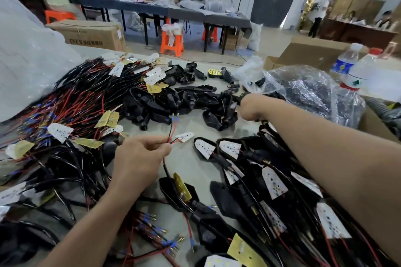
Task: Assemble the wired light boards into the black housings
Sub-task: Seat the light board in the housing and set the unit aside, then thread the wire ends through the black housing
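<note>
Fingers (pixel 156 144) of the left hand (pixel 138 158) are curled in, the grip narrow, thumb and forefinger pinching red and black leads (pixel 173 136) just in front of the pile of black housings (pixel 165 102). Its forearm comes up from the lower left. The right hand (pixel 251 108) is stretched forward to the right edge of that pile, wrist bent down. Its fingers are hidden behind the hand, so I cannot tell its grip.

From the pinch the leads run up to two blue-sleeved terminals (pixel 175 118) and sideways to a small white light board (pixel 184 136) dotted with dark spots, seen against the grey worktop (pixel 191 169).

Left of the pile sprawls a heap of wired boards (pixel 76 97). Nearer than the pile, to the right, lie housings with boards fitted (pixel 230 149). A clear plastic bag (pixel 303 89) and two water bottles (pixel 355 73) sit right of the pile. Beyond it are a cardboard box (pixel 91 32), an orange stool (pixel 172 42) and people seated at a far worktop (pixel 152 6).
</note>
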Demonstrator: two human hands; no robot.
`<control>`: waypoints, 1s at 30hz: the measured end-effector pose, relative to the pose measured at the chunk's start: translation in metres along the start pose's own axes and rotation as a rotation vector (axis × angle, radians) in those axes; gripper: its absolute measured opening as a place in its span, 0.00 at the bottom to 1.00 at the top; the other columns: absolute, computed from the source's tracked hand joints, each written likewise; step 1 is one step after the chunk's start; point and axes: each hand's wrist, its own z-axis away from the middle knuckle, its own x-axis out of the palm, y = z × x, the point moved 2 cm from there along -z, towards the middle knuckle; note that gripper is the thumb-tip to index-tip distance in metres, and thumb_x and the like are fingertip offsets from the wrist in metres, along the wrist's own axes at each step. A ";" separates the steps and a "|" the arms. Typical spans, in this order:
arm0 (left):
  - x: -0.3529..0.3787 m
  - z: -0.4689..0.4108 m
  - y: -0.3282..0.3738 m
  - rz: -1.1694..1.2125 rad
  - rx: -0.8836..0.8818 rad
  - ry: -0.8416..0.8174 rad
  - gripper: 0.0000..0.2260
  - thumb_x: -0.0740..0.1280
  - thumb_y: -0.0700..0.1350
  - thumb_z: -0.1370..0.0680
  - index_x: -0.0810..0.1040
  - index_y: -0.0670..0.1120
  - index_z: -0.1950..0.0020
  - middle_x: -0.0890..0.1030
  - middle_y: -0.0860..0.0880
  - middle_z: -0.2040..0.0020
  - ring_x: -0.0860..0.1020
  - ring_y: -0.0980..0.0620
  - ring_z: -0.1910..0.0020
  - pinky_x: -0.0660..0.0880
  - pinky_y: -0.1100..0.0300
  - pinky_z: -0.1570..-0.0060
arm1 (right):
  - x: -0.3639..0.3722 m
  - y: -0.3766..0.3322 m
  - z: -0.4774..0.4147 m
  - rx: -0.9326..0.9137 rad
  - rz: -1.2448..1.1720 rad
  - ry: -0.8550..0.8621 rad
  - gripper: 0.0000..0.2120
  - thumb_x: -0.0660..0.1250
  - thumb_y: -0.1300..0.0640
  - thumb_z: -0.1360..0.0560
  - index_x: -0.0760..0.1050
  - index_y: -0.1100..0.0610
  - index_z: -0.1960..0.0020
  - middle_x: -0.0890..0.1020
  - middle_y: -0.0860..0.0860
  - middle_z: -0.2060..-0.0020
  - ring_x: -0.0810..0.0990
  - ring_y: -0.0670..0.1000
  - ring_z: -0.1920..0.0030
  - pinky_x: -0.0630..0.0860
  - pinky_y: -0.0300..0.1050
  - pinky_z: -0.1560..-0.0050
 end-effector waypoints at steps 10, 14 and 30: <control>0.002 -0.003 0.000 0.025 -0.045 0.018 0.10 0.79 0.46 0.29 0.84 0.62 0.62 0.84 0.62 0.67 0.82 0.66 0.65 0.72 0.74 0.68 | 0.039 0.033 -0.056 0.070 0.234 -0.190 0.10 0.65 0.54 0.19 0.78 0.60 0.45 0.76 0.58 0.46 0.71 0.55 0.51 0.68 0.44 0.52; 0.005 -0.002 -0.001 0.028 -0.042 0.022 0.07 0.78 0.45 0.28 0.85 0.58 0.59 0.84 0.59 0.69 0.83 0.65 0.66 0.73 0.72 0.66 | 0.042 0.032 -0.066 0.006 0.241 -0.102 0.13 0.65 0.51 0.19 0.80 0.61 0.44 0.78 0.55 0.53 0.73 0.55 0.54 0.69 0.44 0.54; 0.010 -0.001 -0.001 0.045 -0.033 -0.035 0.07 0.77 0.42 0.27 0.87 0.55 0.57 0.85 0.56 0.68 0.83 0.61 0.66 0.71 0.77 0.66 | 0.045 0.042 -0.069 0.097 0.201 -0.065 0.11 0.61 0.62 0.20 0.71 0.59 0.62 0.72 0.52 0.63 0.75 0.55 0.57 0.71 0.44 0.60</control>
